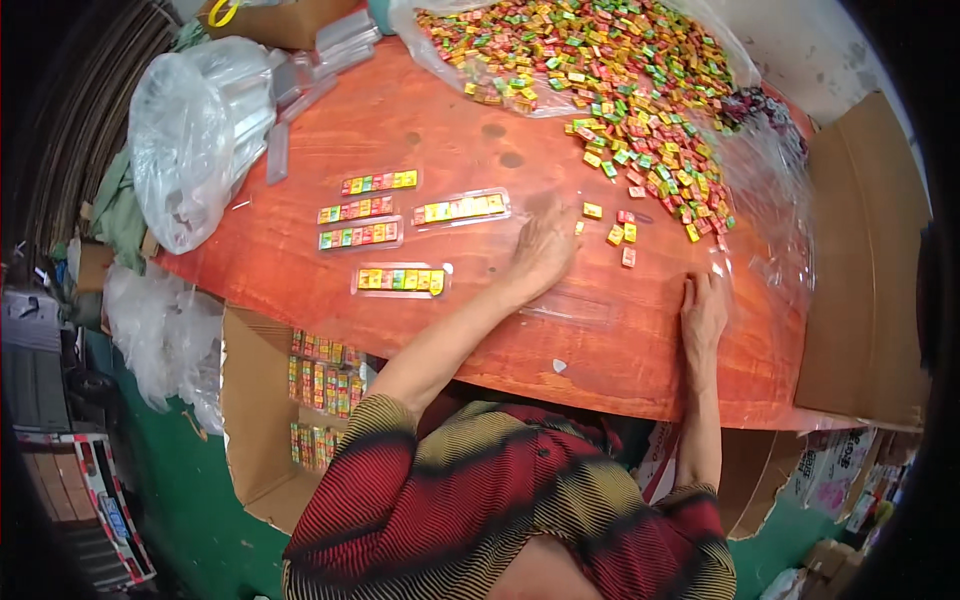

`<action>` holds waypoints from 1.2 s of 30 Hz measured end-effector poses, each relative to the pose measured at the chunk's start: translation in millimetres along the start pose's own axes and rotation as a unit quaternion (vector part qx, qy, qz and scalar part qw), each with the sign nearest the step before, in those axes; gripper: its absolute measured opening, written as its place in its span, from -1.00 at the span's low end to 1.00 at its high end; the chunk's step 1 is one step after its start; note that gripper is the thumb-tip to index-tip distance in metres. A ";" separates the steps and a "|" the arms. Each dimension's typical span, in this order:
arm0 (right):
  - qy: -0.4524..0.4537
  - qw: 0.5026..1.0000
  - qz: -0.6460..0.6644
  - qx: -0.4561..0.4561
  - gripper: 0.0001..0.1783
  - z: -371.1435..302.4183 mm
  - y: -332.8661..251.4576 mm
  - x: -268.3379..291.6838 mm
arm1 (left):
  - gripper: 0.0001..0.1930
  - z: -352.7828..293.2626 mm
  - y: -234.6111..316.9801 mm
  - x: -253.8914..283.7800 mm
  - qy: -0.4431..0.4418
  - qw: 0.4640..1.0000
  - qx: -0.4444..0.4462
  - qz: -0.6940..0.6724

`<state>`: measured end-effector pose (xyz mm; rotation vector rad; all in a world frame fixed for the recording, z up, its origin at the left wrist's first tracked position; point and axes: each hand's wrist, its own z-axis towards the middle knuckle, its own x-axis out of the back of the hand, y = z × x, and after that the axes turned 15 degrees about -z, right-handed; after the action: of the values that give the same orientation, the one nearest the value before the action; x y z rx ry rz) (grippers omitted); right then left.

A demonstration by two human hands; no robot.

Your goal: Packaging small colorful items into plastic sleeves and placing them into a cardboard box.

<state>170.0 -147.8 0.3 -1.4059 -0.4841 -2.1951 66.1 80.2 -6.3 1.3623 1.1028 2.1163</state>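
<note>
Over the middle of the red table, my left hand (pixel 545 248) is closed, with a small yellow box (pixel 579 228) at its fingertips. Just below it lies a clear plastic tray (pixel 567 306), hard to see against the red surface. My right hand (pixel 705 305) rests on the table farther right, fingers slightly curled and apart, beside a small white piece (pixel 717 268). Between the hands are several loose boxes, including a red box (pixel 628 257) and a yellow box (pixel 592 210). To the left, several clear trays hold rows of coloured boxes, among them a filled tray (pixel 402 280).
A large heap of small coloured boxes (pixel 620 50) spills from a plastic sheet at the back right. Clear bags (pixel 190 140) and empty trays (pixel 345 35) lie back left. An open carton (pixel 262 400) with filled trays stands below the left edge; another carton (pixel 865 260) stands right.
</note>
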 end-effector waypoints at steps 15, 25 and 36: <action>-0.077 0.971 0.228 -0.016 -0.72 39.0 -75.8 -3.1 | -0.54 15.2 -1.1 14.1 -0.026 0.998 -0.051 -0.032; -0.118 0.984 0.136 -0.006 -0.73 50.9 -91.0 -20.5 | -0.63 20.4 -11.3 16.3 -0.074 0.997 -0.034 -0.013; -0.121 0.973 0.199 -0.002 -0.73 29.1 -89.4 -2.8 | -0.74 8.9 -4.4 20.9 -0.050 0.997 -0.022 -0.053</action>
<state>141.4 -58.4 6.5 -1.6213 -0.2503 -1.7190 64.2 100.7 4.3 1.3438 1.0573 1.9642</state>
